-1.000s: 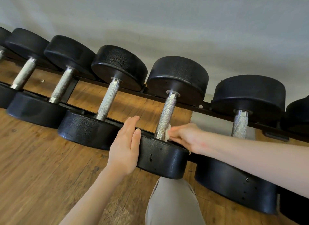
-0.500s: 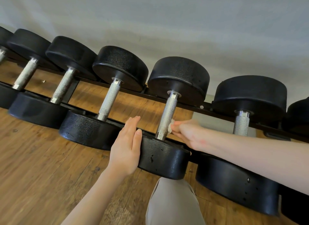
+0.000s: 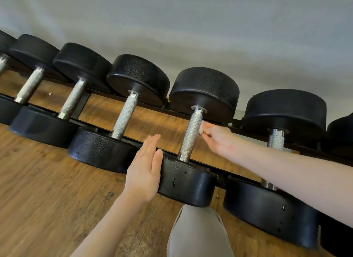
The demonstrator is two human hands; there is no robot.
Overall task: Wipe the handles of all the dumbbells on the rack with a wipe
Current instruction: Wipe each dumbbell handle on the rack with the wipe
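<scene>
Head camera looks down along a row of black dumbbells lying side by side on a low dark rack, with their knurled metal handles running away from me toward a pale wall.

My right hand reaches across from the right, its forearm passing over the handle of the next dumbbell to the right. Its fingers are curled and pinch a small white wipe, holding it against the right side of the handle of the dumbbell straight in front of me. The wipe touches the upper part of that handle, a little below the collar at the far head; only a small scrap of it shows past my fingertips.

My left hand is flat and relaxed, fingers straight and together, resting against the left edge of the near head of the same dumbbell. It grips nothing.

To the left, another dumbbell lies with its handle bare, and further ones sit beyond it toward the left edge of the view. Under the rack is a wooden floor of brown planks. My knee, in beige trousers, shows at the bottom of the picture, just below the near head that my left hand touches.
</scene>
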